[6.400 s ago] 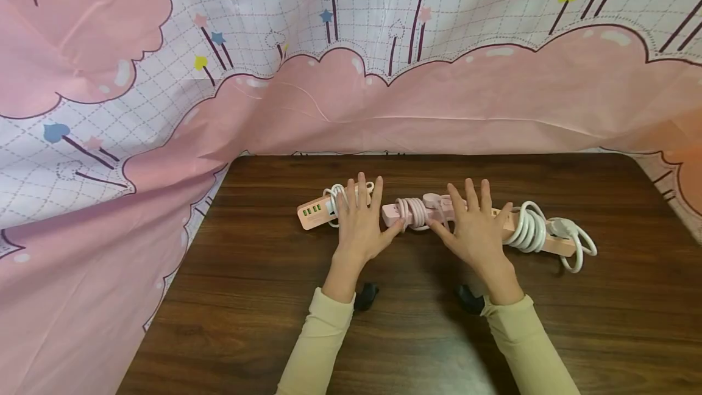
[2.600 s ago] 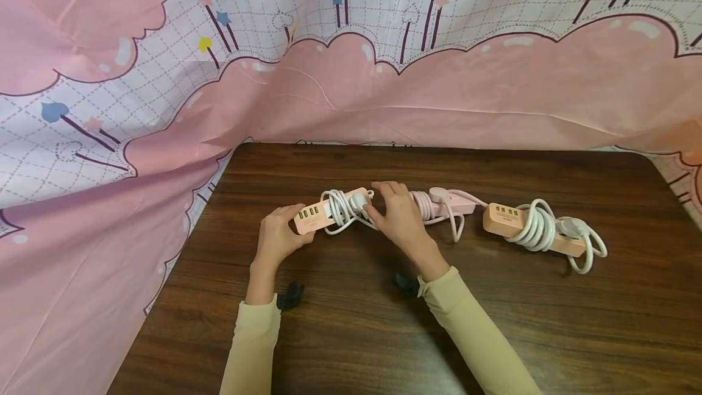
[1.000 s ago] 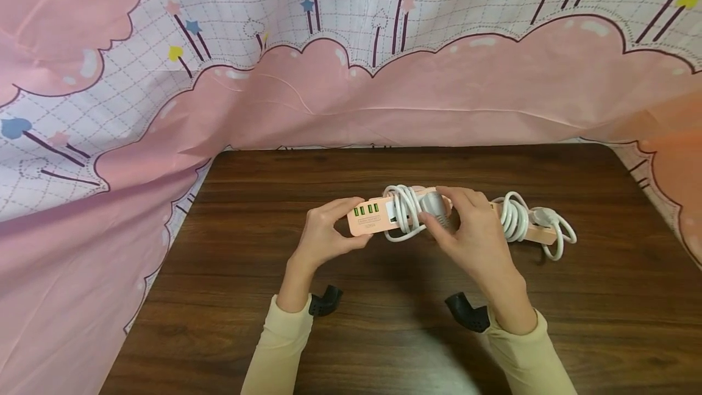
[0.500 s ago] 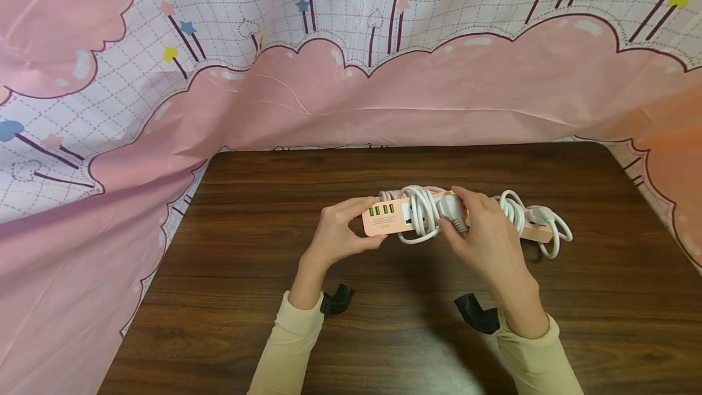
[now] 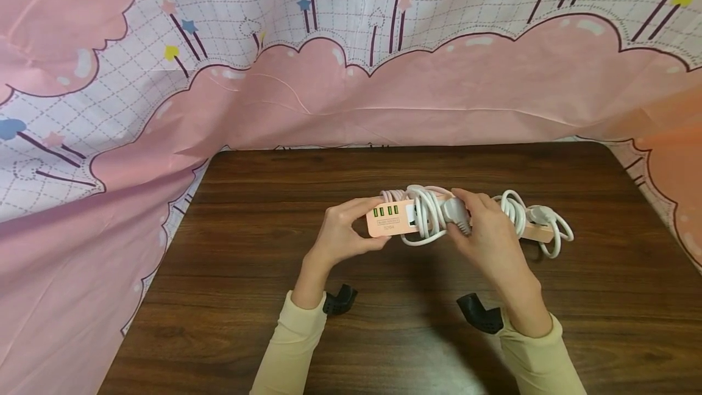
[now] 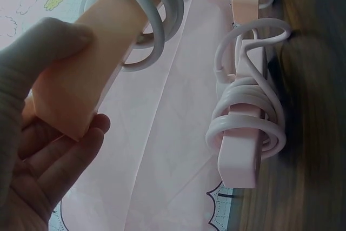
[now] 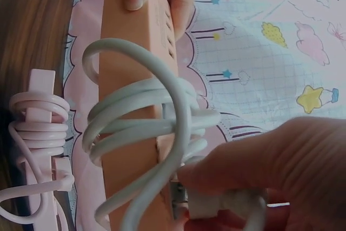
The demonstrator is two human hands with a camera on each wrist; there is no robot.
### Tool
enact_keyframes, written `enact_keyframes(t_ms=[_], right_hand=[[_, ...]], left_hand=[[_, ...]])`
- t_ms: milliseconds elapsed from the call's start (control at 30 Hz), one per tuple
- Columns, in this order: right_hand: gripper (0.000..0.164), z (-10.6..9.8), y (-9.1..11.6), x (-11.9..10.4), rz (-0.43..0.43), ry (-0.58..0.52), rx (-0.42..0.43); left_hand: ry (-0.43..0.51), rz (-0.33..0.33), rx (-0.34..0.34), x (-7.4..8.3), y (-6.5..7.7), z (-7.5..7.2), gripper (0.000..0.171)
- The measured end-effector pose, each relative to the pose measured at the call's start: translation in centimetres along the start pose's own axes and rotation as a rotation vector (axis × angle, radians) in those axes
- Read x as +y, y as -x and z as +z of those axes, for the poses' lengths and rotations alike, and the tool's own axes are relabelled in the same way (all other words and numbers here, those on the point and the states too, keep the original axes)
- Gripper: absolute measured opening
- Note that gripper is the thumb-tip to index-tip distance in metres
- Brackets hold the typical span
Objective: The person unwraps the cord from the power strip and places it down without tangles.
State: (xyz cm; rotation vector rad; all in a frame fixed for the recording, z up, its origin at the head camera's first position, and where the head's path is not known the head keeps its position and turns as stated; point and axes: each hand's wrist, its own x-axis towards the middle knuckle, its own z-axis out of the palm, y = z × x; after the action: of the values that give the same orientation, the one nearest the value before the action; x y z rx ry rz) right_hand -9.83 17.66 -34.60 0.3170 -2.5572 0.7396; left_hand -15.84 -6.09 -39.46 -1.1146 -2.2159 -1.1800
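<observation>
In the head view a peach power strip is held up off the table, its white cord coiled round the middle. My left hand grips its left end, where several green USB ports show. At the other end my right hand pinches the white plug. From the right wrist, the thumb lies on the plug, and metal shows in a narrow gap between plug and strip. The left wrist view has the left thumb and fingers round the strip's end.
Behind the held strip lies a pink power strip with its cord wrapped round it. A second peach strip with a coiled white cord is further right. Black curved wrist pieces project below the hands. A patterned cloth hangs behind the dark wooden table.
Both hands were spread over the table, then took hold of the left peach strip, lifted it and carried it right, in front of the pink strip. Lately they have shifted only slightly right.
</observation>
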Motion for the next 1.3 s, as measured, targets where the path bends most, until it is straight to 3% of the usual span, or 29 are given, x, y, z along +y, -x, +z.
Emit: enact_keyframes(t_ms=[167,500,667,1033,1300], right_hand=[[0.047,0.2,0.0,0.3,-0.006,0.011,0.017],[0.041,0.0,0.1,0.3,0.047,-0.011,-0.034],[0.042,0.2,0.2,0.2,0.028,-0.026,-0.023],[0.047,0.2,1.4,0.4,-0.045,-0.064,0.084],[0.049,0.9,2.4,1.1,-0.08,-0.092,0.204]], left_hand=[[-0.008,0.003,-0.012,0.1,-0.1,0.1,0.056],[-0.04,0.009,-0.024,0.4,-0.1,0.1,0.057],[-0.051,0.006,-0.015,0.2,0.0,0.1,0.057],[0.054,-0.049,0.087,-0.6,0.3,-0.8,0.05],[0.028,-0.058,0.128,-0.9,0.5,-1.3,0.049]])
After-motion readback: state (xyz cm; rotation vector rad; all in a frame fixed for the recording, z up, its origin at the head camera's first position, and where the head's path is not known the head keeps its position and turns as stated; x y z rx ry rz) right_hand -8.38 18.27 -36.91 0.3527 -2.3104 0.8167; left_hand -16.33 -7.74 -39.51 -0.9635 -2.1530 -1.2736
